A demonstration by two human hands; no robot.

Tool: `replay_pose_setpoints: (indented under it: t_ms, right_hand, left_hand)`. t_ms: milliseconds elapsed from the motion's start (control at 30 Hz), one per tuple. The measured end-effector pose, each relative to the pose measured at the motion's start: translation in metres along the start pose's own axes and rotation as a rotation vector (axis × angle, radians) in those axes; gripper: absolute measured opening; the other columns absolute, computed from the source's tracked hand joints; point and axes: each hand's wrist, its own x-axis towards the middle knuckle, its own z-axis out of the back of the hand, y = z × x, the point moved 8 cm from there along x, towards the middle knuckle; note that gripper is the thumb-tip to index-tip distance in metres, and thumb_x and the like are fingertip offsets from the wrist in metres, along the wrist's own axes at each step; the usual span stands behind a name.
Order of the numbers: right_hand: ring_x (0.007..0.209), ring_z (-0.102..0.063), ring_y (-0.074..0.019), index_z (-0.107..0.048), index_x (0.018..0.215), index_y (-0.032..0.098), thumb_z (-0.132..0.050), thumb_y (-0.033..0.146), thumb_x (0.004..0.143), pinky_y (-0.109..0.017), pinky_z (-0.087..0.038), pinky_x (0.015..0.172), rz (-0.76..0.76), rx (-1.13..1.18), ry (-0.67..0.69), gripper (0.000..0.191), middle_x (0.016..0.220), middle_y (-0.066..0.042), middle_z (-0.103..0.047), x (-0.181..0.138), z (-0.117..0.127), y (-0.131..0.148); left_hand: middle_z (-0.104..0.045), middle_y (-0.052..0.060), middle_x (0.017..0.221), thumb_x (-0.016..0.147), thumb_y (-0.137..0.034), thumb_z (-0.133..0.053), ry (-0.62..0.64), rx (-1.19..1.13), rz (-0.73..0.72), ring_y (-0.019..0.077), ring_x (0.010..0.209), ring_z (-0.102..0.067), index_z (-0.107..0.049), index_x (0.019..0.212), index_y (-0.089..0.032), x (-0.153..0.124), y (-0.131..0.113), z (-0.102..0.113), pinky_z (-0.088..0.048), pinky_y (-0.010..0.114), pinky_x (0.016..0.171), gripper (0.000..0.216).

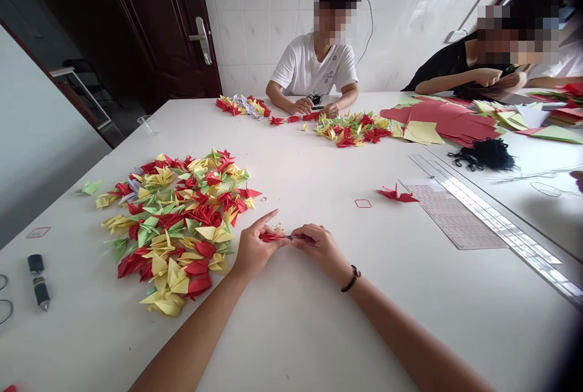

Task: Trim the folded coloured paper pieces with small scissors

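Observation:
Close to the table's middle, my left hand (255, 246) pinches a red folded paper crane (272, 237), its index finger stretched out. My right hand (319, 246), with a dark bracelet at the wrist, is closed around a slim dark tool (298, 237). The tool's tip meets the crane's right end; its kind is mostly hidden by the fingers. Just beyond the hands lie tiny pale scraps (277, 227). Left of my left hand spreads a big pile of folded paper cranes (182, 222) in red, yellow, green and a little lilac.
A single red crane (397, 194) lies to the right, beside a pink patterned sheet (455, 216) and a clear ruler (496, 222). Black thread (489, 155) and red paper sheets (437, 117) are behind. Two people sit across. A dark pen-like tool (40, 282) lies far left.

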Motion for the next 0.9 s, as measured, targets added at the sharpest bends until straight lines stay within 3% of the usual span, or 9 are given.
replay_pose_setpoints:
  t_ms: [167, 267, 533, 700, 900]
  right_hand:
    - [0.068, -0.054, -0.0159, -0.06, 0.079, 0.019, -0.051, 0.036, 0.076, -0.03, -0.041, 0.066, -0.025, 0.077, -0.008, 0.019, 0.073, -0.003, -0.061, 0.0, 0.001, -0.003]
    - [0.067, -0.053, -0.016, -0.06, 0.081, 0.018, -0.05, 0.037, 0.076, -0.028, -0.041, 0.061, -0.048, 0.083, -0.032, 0.022, 0.073, -0.004, -0.061, 0.001, 0.003, -0.005]
    - [0.067, -0.053, -0.0161, -0.058, 0.081, 0.017, -0.047, 0.038, 0.078, -0.027, -0.041, 0.059, -0.058, 0.13, -0.049, 0.024, 0.076, -0.005, -0.061, 0.0, 0.006, -0.005]
    - [0.061, -0.048, -0.0138, -0.057, 0.08, 0.017, -0.044, 0.043, 0.08, -0.024, -0.037, 0.054, -0.07, 0.19, -0.07, 0.029, 0.069, -0.003, -0.056, -0.001, 0.009, -0.007]
    - [0.054, -0.034, -0.0113, -0.056, 0.084, 0.017, -0.038, 0.046, 0.082, -0.023, -0.029, 0.049, -0.078, 0.252, -0.101, 0.033, 0.059, 0.002, -0.04, -0.002, 0.01, -0.008]
  left_hand:
    - [-0.066, 0.003, 0.082, 0.057, -0.023, -0.071, 0.022, -0.042, 0.011, 0.0159, 0.082, -0.061, -0.048, 0.117, -0.019, 0.002, -0.002, -0.001, -0.048, 0.029, 0.078, 0.064]
    - [-0.066, 0.004, 0.085, 0.057, -0.024, -0.071, -0.005, -0.069, 0.036, 0.0161, 0.081, -0.061, -0.054, 0.107, -0.019, 0.003, 0.0, 0.002, -0.049, 0.029, 0.075, 0.053]
    - [-0.065, 0.005, 0.073, 0.064, -0.033, -0.066, -0.059, -0.283, 0.121, 0.0123, 0.058, -0.06, -0.058, 0.076, -0.013, 0.005, 0.009, 0.008, -0.046, 0.022, 0.05, 0.025]
    - [-0.064, 0.007, 0.081, 0.068, -0.035, -0.061, -0.063, -0.447, 0.136, 0.0119, 0.057, -0.059, -0.06, 0.083, -0.012, 0.009, 0.013, 0.011, -0.046, 0.023, 0.047, 0.028]
    - [-0.065, 0.006, 0.077, 0.072, -0.037, -0.057, -0.018, -0.444, 0.151, 0.0125, 0.056, -0.059, -0.048, 0.114, -0.015, 0.008, 0.012, 0.009, -0.044, 0.023, 0.05, 0.048]
